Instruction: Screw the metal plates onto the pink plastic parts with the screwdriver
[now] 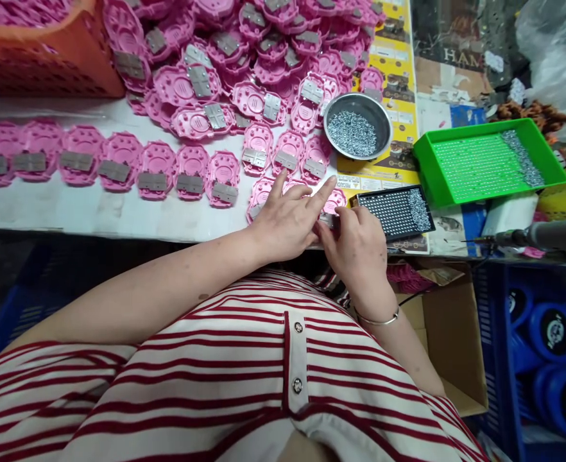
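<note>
My left hand [287, 218] lies with its fingers spread over several pink plastic casings with metal plates, its fingertips reaching between them. Beside it, my right hand [357, 244] has thumb and fingers drawn together at the near edge of a pink casing [335, 200]. A metal plate [328, 220] shows at those fingertips; whatever they pinch is hidden. Another casing [258, 196] sits left of my left hand, partly covered. Just beyond the hands stand more pink casings [287, 149] with plates. Close by my right hand is a black perforated tray [389, 215] with small screws at its right end.
A metal bowl [334, 138] of screws stands behind the black tray. Farther right is a green tray [475, 167], with an electric screwdriver [552, 234] in front. Pink casings [158, 170] line the left, a heap [264, 51] lies behind, and an orange basket [71, 58] stands back left.
</note>
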Demonstrator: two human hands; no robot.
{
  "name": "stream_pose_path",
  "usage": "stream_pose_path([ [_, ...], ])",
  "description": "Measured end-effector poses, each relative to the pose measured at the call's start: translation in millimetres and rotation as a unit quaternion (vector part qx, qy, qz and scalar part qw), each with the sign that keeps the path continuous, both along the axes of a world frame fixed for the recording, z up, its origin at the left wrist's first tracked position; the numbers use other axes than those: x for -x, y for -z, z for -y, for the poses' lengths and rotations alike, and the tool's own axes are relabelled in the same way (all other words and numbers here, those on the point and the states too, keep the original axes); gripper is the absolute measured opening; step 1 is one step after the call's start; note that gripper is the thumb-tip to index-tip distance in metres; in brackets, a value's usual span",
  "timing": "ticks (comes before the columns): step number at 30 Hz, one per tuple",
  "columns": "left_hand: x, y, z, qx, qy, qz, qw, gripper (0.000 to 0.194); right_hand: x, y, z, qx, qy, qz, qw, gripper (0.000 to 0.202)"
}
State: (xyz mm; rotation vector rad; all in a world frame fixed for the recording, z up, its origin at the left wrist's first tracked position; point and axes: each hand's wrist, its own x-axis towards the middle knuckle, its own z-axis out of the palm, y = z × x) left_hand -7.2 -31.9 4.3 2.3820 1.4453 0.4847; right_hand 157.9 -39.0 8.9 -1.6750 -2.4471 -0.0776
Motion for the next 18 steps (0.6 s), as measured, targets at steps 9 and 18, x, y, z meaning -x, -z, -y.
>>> stream_pose_path([
  [9,0.7,-2.3,-0.7,-0.012,-0.005,-0.015,1.000,0.078,5.9,-8.0,-6.5,0.054,-0.001,0.000,0.999,0.031],
  [18,0.4,-4.4,1.2,-0.020,0.000,-0.018,1.000,0.071,5.6,-2.7,-9.1,0.038,0.006,-0.014,0.999,0.023],
])
